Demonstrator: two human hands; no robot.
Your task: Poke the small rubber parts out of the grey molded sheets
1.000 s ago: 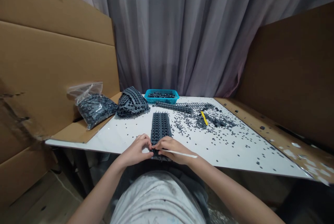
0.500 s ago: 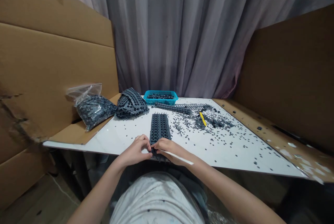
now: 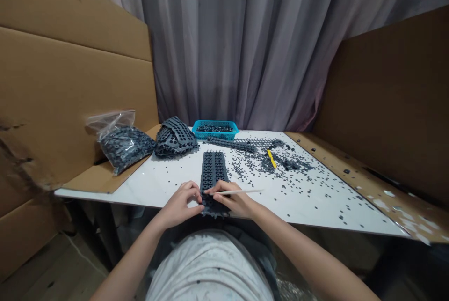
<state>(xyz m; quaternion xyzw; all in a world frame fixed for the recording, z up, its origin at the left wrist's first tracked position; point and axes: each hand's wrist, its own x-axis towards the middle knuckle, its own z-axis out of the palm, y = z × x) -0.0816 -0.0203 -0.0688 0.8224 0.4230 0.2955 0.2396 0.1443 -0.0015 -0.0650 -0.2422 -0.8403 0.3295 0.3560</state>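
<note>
A grey draped curtain [image 3: 245, 48] hangs behind brown corrugated cardboard panels [image 3: 66, 104] flanking a glossy white worktop [image 3: 150, 184]. On it lie a clear plastic bag of dark grey pieces [image 3: 124, 147], a heap of dark grey perforated sheets [image 3: 174, 139], a turquoise plastic basket [image 3: 215, 130], a yellow strip [image 3: 271, 159] and scattered dark grey bits [image 3: 291, 165]. A dark grey perforated rubber mat [image 3: 213, 179] lies flat near the front edge. The left hand [image 3: 182, 199] curls its fingers against the mat's left edge. The right hand [image 3: 228, 199] pinches a thin white stick [image 3: 243, 192], its tip over the mat. The work in hand looks like probing the mat's holes; the next move seems to call for steadying the mat.
</note>
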